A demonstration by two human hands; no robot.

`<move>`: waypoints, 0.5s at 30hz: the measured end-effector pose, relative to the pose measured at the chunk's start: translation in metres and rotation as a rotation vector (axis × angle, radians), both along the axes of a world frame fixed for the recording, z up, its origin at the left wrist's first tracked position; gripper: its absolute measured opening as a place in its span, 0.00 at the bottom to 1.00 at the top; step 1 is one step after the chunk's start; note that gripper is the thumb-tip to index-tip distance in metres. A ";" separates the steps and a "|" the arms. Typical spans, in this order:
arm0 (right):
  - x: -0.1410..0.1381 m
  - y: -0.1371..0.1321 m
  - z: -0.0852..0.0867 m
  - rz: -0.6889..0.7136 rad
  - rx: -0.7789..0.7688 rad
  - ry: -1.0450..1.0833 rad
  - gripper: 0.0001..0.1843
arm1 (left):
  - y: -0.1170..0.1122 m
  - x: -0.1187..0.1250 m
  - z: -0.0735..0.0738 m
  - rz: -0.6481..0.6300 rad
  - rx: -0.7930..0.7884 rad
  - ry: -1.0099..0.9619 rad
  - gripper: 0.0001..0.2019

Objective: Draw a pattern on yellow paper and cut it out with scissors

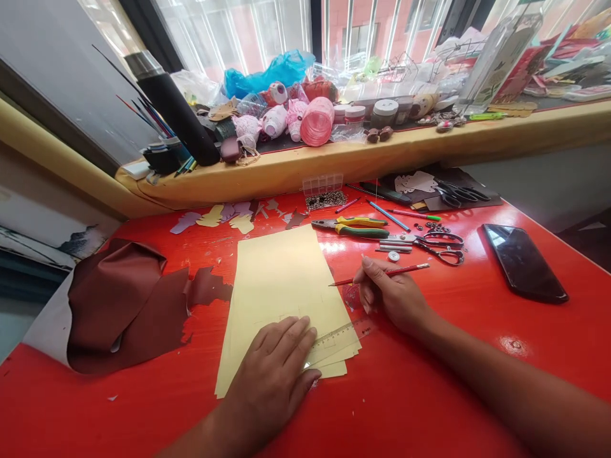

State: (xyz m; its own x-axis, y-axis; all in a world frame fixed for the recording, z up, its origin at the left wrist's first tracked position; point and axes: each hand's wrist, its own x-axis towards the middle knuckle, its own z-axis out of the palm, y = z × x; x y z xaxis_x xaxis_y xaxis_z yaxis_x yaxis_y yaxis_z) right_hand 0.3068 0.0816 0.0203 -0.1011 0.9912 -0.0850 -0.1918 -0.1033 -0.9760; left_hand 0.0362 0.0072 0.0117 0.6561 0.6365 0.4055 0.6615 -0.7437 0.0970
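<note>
My left hand (281, 356) lies flat over the lower part of a pale yellow sheet of paper (277, 273), its fingers stretched out on a clear ruler (337, 336). The ruler's left end is hidden under that hand, and its right end sticks out past the paper's edge. Faint pencil lines show near the fingertips. In my closed right hand (389, 292) is a red pencil (410, 269), held just right of the sheet. Its tip points left, over the paper's right edge; whether it touches I cannot tell. More sheets lie underneath.
Brown leather (124, 305) lies at left. Beyond the paper are pliers (353, 227), scissors (436, 245), pens (389, 215), a clear compartment box (324, 194) and paper cut-outs (214, 216). A phone (522, 261) rests at right. The windowsill (286, 162) holds a black flask (176, 108) and jars (384, 113).
</note>
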 end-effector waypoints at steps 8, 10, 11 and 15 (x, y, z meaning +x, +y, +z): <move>-0.002 0.002 0.001 0.000 -0.014 0.000 0.29 | 0.002 0.002 -0.001 -0.076 0.001 -0.066 0.13; -0.002 0.002 0.002 0.005 -0.005 -0.006 0.29 | 0.001 0.002 -0.002 -0.071 0.001 -0.077 0.13; -0.002 0.002 0.002 0.005 0.002 -0.011 0.28 | 0.001 0.003 -0.003 -0.064 -0.006 -0.082 0.12; -0.003 0.001 0.003 0.014 -0.004 -0.029 0.28 | 0.002 0.005 -0.005 0.010 -0.118 -0.102 0.11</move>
